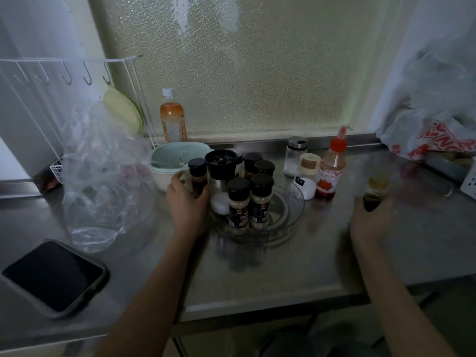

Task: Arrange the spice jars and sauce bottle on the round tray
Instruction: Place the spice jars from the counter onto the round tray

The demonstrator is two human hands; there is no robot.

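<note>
The left hand (186, 199) wraps a black-capped spice jar (197, 176) at the clear glass round tray (293, 215)'s left edge. The blurred right hand (371, 220) seems to clasp a small dark bottle (373, 194) over the brushed steel counter (257, 279), before pebbled window glass (244, 68).

Both my forearms reach forward, my left grip (186, 199) curled closed with fingers wrapped, my right grip (371, 217) blurred, fingers likewise clasped shut.

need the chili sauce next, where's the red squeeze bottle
In the head view, the red squeeze bottle stands on the counter right of the round tray, beside the white jar.
</note>
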